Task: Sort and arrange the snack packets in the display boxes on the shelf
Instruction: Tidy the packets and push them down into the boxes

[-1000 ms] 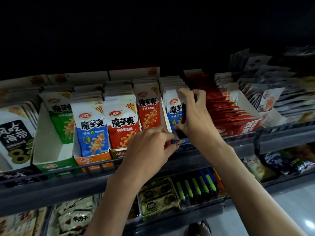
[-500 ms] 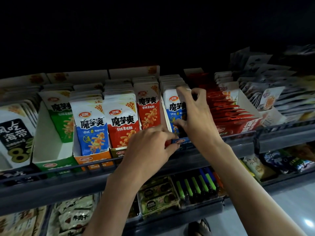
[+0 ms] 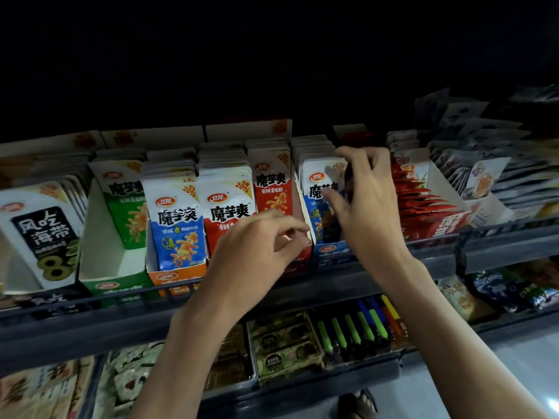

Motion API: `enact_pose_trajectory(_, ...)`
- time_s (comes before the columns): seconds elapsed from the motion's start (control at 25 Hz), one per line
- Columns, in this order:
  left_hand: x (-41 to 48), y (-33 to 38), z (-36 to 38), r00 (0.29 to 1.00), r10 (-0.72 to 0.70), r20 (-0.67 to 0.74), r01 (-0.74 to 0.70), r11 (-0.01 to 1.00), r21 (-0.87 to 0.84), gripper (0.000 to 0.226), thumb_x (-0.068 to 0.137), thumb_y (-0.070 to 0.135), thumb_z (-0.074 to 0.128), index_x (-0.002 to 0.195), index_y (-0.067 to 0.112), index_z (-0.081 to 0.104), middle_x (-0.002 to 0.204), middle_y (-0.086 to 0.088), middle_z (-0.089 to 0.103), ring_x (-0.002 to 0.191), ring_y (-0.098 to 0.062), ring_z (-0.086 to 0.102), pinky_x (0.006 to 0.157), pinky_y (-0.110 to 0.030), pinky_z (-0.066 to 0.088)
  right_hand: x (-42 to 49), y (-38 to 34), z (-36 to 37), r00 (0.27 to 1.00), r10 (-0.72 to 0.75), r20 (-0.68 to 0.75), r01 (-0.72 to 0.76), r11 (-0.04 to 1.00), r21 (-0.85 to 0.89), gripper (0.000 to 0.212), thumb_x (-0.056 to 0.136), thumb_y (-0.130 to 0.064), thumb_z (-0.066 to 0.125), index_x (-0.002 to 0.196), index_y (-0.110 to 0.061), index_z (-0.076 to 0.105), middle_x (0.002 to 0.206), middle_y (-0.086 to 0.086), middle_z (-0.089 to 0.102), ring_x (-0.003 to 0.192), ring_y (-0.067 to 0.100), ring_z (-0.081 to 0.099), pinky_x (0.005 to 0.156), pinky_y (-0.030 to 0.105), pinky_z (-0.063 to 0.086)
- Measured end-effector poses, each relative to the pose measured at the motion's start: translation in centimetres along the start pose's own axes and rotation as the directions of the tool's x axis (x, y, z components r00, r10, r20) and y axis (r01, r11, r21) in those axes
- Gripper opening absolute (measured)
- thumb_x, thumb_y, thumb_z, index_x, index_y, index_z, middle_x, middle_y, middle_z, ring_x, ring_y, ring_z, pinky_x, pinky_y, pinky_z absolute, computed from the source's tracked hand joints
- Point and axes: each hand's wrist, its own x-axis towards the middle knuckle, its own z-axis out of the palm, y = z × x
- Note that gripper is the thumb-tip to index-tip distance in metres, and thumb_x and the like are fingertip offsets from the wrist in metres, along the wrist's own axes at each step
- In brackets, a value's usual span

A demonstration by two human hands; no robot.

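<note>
White snack packets stand in display boxes on the shelf. My right hand (image 3: 366,207) grips the front blue packets (image 3: 316,189) in the blue display box (image 3: 329,255). Its fingers curl over their tops and its thumb presses on the front one. My left hand (image 3: 257,252) is lower and to the left, its thumb and forefinger pinching the front edge of that box's white side wall (image 3: 302,204). Red packets (image 3: 272,186) fill the box to the left. Further left stand a blue packet (image 3: 177,228) and a red packet (image 3: 225,207), then green packets (image 3: 124,201).
A half-filled green box (image 3: 112,267) and seaweed packets (image 3: 42,231) stand at the left. A box of red sachets (image 3: 423,204) sits right of my right hand. A dark rail (image 3: 90,297) fronts the shelf. Lighters (image 3: 363,325) and more snacks fill the shelf below.
My right hand's thumb has slid up the front blue packet and its fingers now hook over the packet tops. My left hand's forefinger has lifted slightly.
</note>
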Motion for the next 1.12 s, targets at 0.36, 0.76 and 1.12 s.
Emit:
enact_pose_trajectory(0.36,-3.5,-5.4,-7.8,0.766,-0.377,-0.520,0.377,0.919,-0.112,0.015,0.095,0.035,0.057,0.089,0.029,0.070,0.068,0.007,0.065,0.054,-0.017,0.055,0.048,-0.028,0.036,0.0,-8.1,2.4,0.936,-0.341,0.088,0.319,0.926,0.201,0.013,0.097,-0.012,0.058,0.105,-0.012,0.068,0.102,-0.001,0.060,0.090,0.003,0.054,0.070,0.016,0.043)
enact_pose_trajectory(0.76,-5.1,-8.1,-10.4,0.723,-0.592,-0.356,0.647,0.761,0.049,0.015,0.087,0.042,0.066,0.093,0.032,0.057,0.078,0.011,0.062,0.073,-0.018,0.053,0.061,-0.029,0.036,-1.3,-14.8,8.9,0.850,-0.229,0.475,0.310,0.946,-0.099,0.055,0.092,-0.031,0.061,0.142,-0.020,0.042,0.145,-0.004,0.039,0.102,0.028,0.062,0.080,0.038,0.046)
enact_pose_trajectory(1.12,-5.3,-8.6,-10.8,0.735,-0.610,-0.295,0.641,0.767,0.012,0.017,0.086,0.045,0.067,0.091,0.035,0.053,0.068,0.016,0.055,0.064,0.006,0.044,0.057,-0.027,0.034,-1.1,-16.4,9.4,0.896,-0.165,0.412,0.270,0.939,-0.211,0.036,0.095,-0.021,0.055,0.130,-0.018,0.049,0.125,0.003,0.042,0.081,0.029,0.060,0.068,0.036,0.044)
